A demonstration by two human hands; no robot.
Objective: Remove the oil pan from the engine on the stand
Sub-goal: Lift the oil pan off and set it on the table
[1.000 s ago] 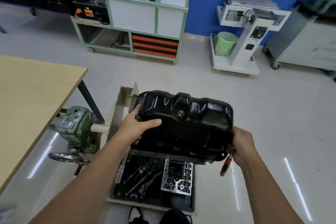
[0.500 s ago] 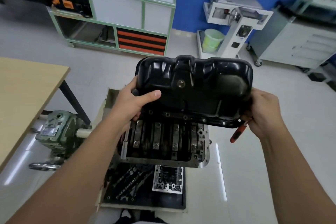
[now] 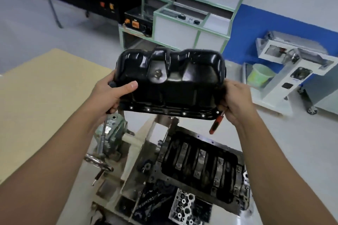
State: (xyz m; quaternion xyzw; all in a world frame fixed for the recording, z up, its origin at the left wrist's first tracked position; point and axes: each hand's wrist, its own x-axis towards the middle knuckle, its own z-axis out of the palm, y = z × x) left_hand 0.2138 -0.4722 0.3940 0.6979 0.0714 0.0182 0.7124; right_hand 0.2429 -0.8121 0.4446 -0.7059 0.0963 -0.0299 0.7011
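The black oil pan [image 3: 170, 82] is in the air, well above the engine [image 3: 199, 166] on the stand, its bolt flange facing me. My left hand [image 3: 109, 95] grips the pan's left end, thumb on top, and also holds a metal ratchet [image 3: 102, 137] that hangs down. My right hand [image 3: 234, 100] grips the pan's right end together with a red-handled tool [image 3: 215, 124]. The engine's underside lies open, showing the bearing caps.
A wooden table [image 3: 42, 100] stands at the left. Below it sit the stand's green gearbox [image 3: 111, 133] and handwheel [image 3: 97, 160]. A parts tray [image 3: 164, 204] lies under the engine. A green-framed bench [image 3: 182, 29] and a white machine [image 3: 289, 71] stand behind.
Both hands have lifted the oil pan off the engine and carried it up and to the left. The engine's open underside has come into view.
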